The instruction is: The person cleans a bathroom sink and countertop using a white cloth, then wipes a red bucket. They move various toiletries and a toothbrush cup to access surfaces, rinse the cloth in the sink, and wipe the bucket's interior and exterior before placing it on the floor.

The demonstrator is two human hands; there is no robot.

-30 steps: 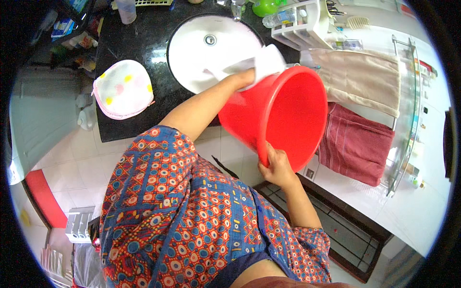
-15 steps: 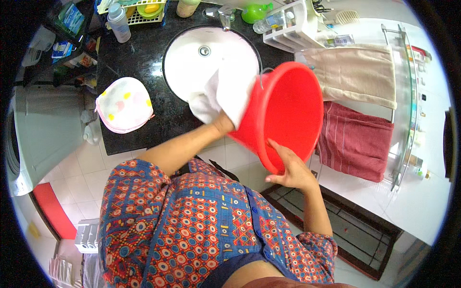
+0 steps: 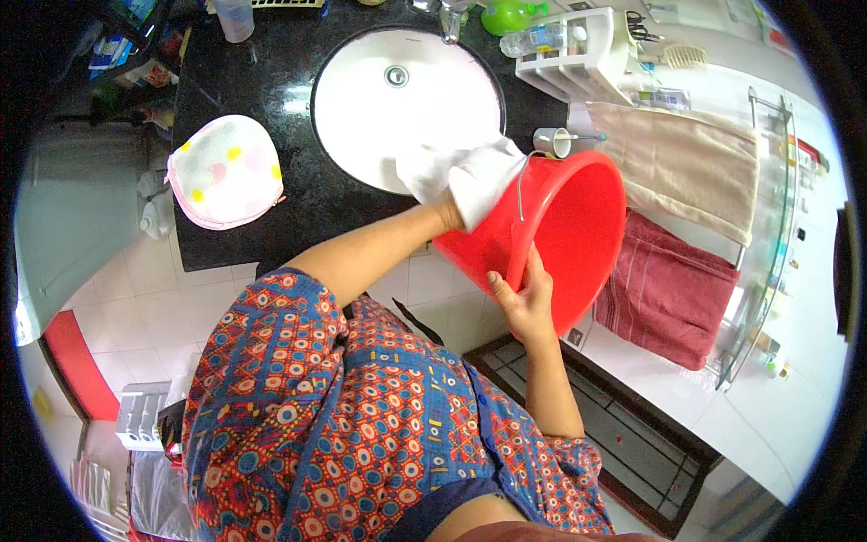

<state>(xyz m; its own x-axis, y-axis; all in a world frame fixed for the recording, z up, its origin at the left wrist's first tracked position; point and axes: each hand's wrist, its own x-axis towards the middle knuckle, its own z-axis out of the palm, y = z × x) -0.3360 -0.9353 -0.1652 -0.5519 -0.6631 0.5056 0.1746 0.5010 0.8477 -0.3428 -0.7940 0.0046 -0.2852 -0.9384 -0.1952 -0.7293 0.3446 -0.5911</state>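
Note:
A red bucket (image 3: 578, 244) is tilted on its side in front of the counter, its mouth facing right. My right hand (image 3: 526, 303) grips its near rim, thumb outside and fingers reaching over the edge. My left hand (image 3: 444, 215) holds a white cloth (image 3: 488, 176) against the bucket's outer wall; the cloth hides most of its fingers. A loose end of the cloth hangs over the front edge of the white sink (image 3: 406, 117). The thin metal handle (image 3: 521, 194) lies along the bucket's upper side.
On the black counter (image 3: 298, 226) lies a round mesh bag (image 3: 226, 172) with coloured spots. A white cup (image 3: 551, 142) with a toothbrush and a white organizer (image 3: 578, 63) stand right of the sink. Beige (image 3: 677, 163) and maroon towels (image 3: 668, 289) hang at the right.
The bucket has shifted slightly right and down. My right hand has closed on its rim from a looser touch. My left hand has slid the cloth rightward along the bucket, uncovering more of the sink.

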